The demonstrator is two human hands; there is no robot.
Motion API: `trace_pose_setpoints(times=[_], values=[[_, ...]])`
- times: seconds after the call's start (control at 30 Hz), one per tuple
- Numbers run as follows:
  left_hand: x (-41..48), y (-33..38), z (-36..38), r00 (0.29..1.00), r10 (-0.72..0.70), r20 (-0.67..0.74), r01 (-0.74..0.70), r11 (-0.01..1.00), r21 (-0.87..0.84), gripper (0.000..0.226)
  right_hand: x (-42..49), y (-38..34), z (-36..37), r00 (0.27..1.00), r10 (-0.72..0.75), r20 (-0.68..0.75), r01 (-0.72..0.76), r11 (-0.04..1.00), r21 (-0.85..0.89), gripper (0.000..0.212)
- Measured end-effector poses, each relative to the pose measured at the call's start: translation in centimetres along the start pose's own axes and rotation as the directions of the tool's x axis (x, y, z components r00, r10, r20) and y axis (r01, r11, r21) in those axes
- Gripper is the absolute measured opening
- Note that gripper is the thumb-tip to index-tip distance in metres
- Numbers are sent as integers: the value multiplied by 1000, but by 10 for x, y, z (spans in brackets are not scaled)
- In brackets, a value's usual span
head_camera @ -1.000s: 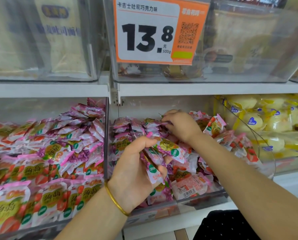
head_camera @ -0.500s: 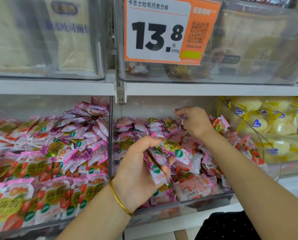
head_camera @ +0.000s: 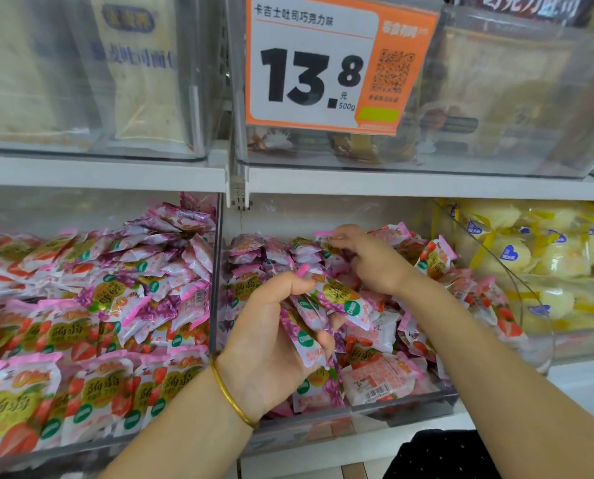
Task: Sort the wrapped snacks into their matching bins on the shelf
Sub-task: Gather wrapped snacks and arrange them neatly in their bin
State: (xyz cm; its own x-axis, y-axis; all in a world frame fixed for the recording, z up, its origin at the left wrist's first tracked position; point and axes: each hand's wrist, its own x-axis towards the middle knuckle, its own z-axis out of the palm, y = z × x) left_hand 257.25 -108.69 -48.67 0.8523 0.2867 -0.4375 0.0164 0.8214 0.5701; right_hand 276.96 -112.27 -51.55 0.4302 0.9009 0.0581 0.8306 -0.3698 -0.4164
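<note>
Several purple packets [head_camera: 337, 300] are held fanned in the left grip [head_camera: 274, 340], whose fingers are curled round them just above the front of the middle bin [head_camera: 402, 407]. Farther back over the same bin, a pink-edged packet [head_camera: 325, 234] is pinched by the curled fingers of the right grip [head_camera: 375, 264]; its flavour cannot be told. The middle bin is seen to be mixed: strawberry packets [head_camera: 378, 378] lie at the front and right, with purple ones stacked at the back left. In the left bin [head_camera: 46, 456] a purple heap is piled over strawberry ones. The sorting is judged to be partly done: 1 bundle is gathered but not yet delivered to any bin, and many purple pieces remain to be picked out. The yellow packs [head_camera: 506, 254] on the right appear untouched.
</note>
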Motion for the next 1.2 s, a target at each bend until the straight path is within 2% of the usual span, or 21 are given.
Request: trace_pose_setpoints(times=[0.07, 0.1, 0.13, 0.17, 0.2, 0.27, 0.33, 0.43, 0.5, 0.57, 0.67, 0.73, 0.87, 0.97, 1.03, 1.1, 1.17, 1.2], values=[[-5, -5, -4, 1000, -1, -12, 0, 994, -106, 19, -4, -6, -11, 983, 37, -180, -20, 995, 95, 52], [-5, -8, -8, 1000, 21, -18, -23, 994, -108, 15, -8, -10, -17, 963, 92, -252, -42, 980, 196, 42], [-5, -9, -8, 998, 42, -45, -46, 993, -104, 11, -15, -19, -22, 956, 159, -246, -67, 936, 346, 32], [-3, -8, -7, 998, 61, -31, -64, 993, -99, 10, -23, -26, -28, 965, 213, -153, -108, 854, 509, 23], [-3, -8, -2, 997, 70, -39, -74, 993, -97, 12, -34, -35, -33, 975, 224, 3, -179, 769, 614, 22], [1, -9, 2, 995, 84, -50, -88, 993, -83, 18, -47, -45, -40, 944, 160, 290, -309, 737, 601, 37], [4, -11, 6, 992, 101, -71, -106, 993, -60, 23, -54, -47, -43, 900, 68, 430, -344, 717, 607, 44], [11, -14, 10, 983, 167, -72, -170, 985, -39, 31, -57, -40, -44, 913, -9, 408, -289, 691, 663, 16], [14, -15, 14, 977, 200, -67, -202, 979, -12, 36, -56, -37, -43, 938, 44, 345, -294, 631, 718, 2], [16, -14, 18, 974, 217, -70, -214, 976, 40, 34, -54, -36, -40, 944, 96, 316, -320, 504, 802, 8], [20, -6, 27, 975, 203, -95, -190, 973, 129, 32, -53, -37, -35, 924, 91, 370, -380, 297, 876, 5], [24, 0, 34, 976, 191, -101, -168, 965, 203, 37, -52, -39, -31, 914, 86, 397, -406, 216, 888, 15], [40, 11, 42, 962, 226, -155, -161, 924, 347, 46, -46, -44, -29, 930, 183, 320, -353, 192, 916, 32], [55, 22, 42, 931, 290, -221, -151, 858, 490, 45, -36, -41, -29, 931, 292, 220, -302, 278, 912, 31], [62, 34, 40, 934, 281, -222, -126, 838, 531, 41, -28, -39, -29, 919, 350, 179, -299, 326, 897, 32], [69, 47, 36, 934, 283, -216, -126, 830, 543, 35, -17, -37, -29, 903, 390, 182, -311, 297, 903, 42], [79, 58, 31, 884, 390, -258, -156, 766, 623, 25, -5, -38, -30, 893, 409, 186, -314, 271, 910, 48], [85, 64, 27, 834, 471, -288, -141, 685, 715, 31, 2, -39, -30, 897, 407, 173, -300, 275, 913, 45]])
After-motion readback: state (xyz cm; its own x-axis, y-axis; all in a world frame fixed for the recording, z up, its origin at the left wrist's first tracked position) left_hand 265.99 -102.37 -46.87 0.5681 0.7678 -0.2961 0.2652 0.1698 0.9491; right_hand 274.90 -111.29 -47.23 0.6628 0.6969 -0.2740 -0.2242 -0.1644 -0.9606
